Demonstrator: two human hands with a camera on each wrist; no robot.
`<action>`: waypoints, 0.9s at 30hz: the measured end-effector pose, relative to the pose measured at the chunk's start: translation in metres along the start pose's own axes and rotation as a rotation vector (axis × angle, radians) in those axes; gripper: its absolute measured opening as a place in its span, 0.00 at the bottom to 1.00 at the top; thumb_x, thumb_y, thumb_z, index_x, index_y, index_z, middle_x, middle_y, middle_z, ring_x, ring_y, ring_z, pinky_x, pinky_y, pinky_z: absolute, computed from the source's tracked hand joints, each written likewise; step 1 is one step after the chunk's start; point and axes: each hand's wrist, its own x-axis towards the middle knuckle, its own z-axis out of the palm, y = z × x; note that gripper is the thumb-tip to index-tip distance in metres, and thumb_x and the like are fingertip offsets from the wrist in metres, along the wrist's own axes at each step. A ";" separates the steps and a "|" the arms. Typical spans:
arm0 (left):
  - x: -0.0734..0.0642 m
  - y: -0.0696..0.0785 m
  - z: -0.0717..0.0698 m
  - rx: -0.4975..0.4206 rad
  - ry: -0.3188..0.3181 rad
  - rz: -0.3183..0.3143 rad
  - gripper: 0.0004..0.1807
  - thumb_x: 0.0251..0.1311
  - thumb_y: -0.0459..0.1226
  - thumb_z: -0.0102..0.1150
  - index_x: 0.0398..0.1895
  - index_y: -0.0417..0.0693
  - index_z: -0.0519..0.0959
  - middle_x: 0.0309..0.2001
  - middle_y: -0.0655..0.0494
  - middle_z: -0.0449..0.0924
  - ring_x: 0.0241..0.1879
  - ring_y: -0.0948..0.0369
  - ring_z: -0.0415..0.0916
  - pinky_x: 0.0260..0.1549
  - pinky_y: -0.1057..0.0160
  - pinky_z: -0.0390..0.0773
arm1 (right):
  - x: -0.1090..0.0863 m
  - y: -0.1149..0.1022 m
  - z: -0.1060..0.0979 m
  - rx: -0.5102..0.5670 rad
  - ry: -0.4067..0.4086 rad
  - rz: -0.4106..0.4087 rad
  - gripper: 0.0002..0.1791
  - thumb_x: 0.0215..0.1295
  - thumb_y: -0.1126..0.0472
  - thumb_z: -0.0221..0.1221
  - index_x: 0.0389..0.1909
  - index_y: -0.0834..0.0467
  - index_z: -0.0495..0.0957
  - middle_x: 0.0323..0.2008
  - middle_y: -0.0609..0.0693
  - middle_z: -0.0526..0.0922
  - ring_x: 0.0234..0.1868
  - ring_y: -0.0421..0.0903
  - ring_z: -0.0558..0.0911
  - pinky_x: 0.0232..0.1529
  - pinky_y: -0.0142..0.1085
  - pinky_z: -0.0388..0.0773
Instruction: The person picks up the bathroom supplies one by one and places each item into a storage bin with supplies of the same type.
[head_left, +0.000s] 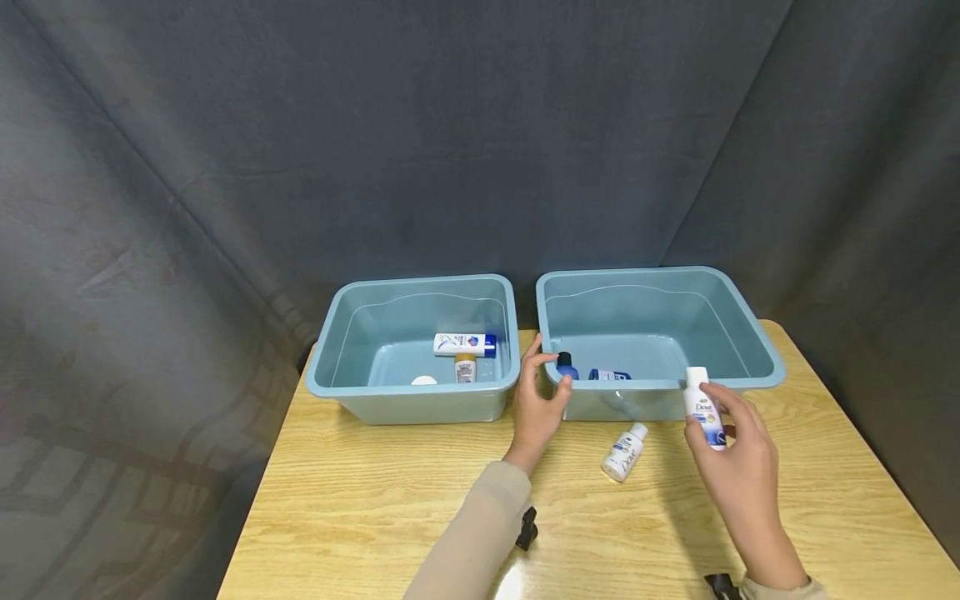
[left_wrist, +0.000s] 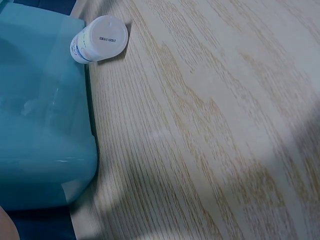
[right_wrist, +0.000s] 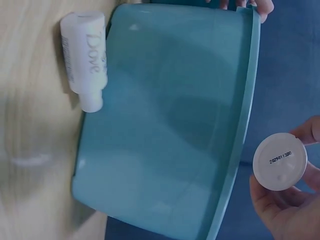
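My right hand (head_left: 738,450) grips a small white Dove bottle (head_left: 701,404) just in front of the right bin's front rim. Its white cap points up, and its round base (right_wrist: 280,162) faces the right wrist camera. A second small white Dove bottle (head_left: 624,452) lies on the table between the hands, before the right bin (head_left: 768,371). At that bin's front left corner is my left hand (head_left: 538,412), with thumb and index finger spread apart over the rim. Behind them, inside the bin, shows a dark blue bottle (head_left: 567,368) with a black cap; contact with it cannot be made out.
A blue-labelled item (head_left: 609,375) lies in the right bin, partly hidden by the front wall. The left bin (head_left: 322,367) holds a white-and-blue tube (head_left: 461,344), a gold-capped bottle (head_left: 465,368) and a white round item (head_left: 423,380). Dark curtains hang behind the wooden table (head_left: 360,483).
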 end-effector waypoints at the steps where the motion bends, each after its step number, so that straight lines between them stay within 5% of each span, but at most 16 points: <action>1: 0.000 0.000 0.000 0.000 0.000 0.001 0.21 0.64 0.36 0.62 0.60 0.57 0.74 0.81 0.66 0.58 0.79 0.55 0.59 0.74 0.45 0.64 | 0.001 -0.001 0.000 0.002 -0.003 -0.010 0.28 0.57 0.76 0.65 0.61 0.64 0.79 0.59 0.65 0.80 0.44 0.16 0.65 0.41 0.09 0.61; 10: 0.000 0.002 -0.001 0.004 -0.020 -0.006 0.22 0.65 0.36 0.61 0.62 0.50 0.73 0.82 0.60 0.57 0.80 0.53 0.58 0.74 0.44 0.64 | 0.014 -0.011 -0.003 -0.026 -0.040 -0.055 0.27 0.58 0.75 0.65 0.61 0.63 0.80 0.62 0.63 0.79 0.43 0.27 0.68 0.35 0.12 0.62; 17: 0.000 0.002 -0.002 0.007 -0.012 0.003 0.21 0.65 0.37 0.61 0.60 0.57 0.74 0.81 0.63 0.58 0.80 0.53 0.58 0.74 0.44 0.65 | 0.028 -0.016 -0.002 -0.007 -0.014 -0.092 0.26 0.58 0.74 0.64 0.60 0.63 0.80 0.62 0.64 0.80 0.39 0.22 0.67 0.33 0.12 0.62; 24: 0.000 0.002 -0.001 0.005 -0.014 0.002 0.21 0.65 0.36 0.61 0.61 0.54 0.74 0.82 0.60 0.58 0.80 0.54 0.58 0.74 0.44 0.65 | 0.044 -0.021 0.000 -0.006 -0.046 -0.074 0.25 0.61 0.72 0.64 0.62 0.62 0.80 0.65 0.64 0.79 0.55 0.62 0.79 0.35 0.13 0.59; 27: 0.000 0.000 -0.001 -0.001 -0.015 0.001 0.21 0.65 0.36 0.61 0.62 0.50 0.74 0.82 0.60 0.58 0.80 0.54 0.58 0.74 0.44 0.64 | 0.048 -0.022 0.001 -0.031 -0.068 -0.073 0.25 0.62 0.71 0.64 0.62 0.63 0.80 0.66 0.64 0.78 0.59 0.64 0.79 0.37 0.16 0.61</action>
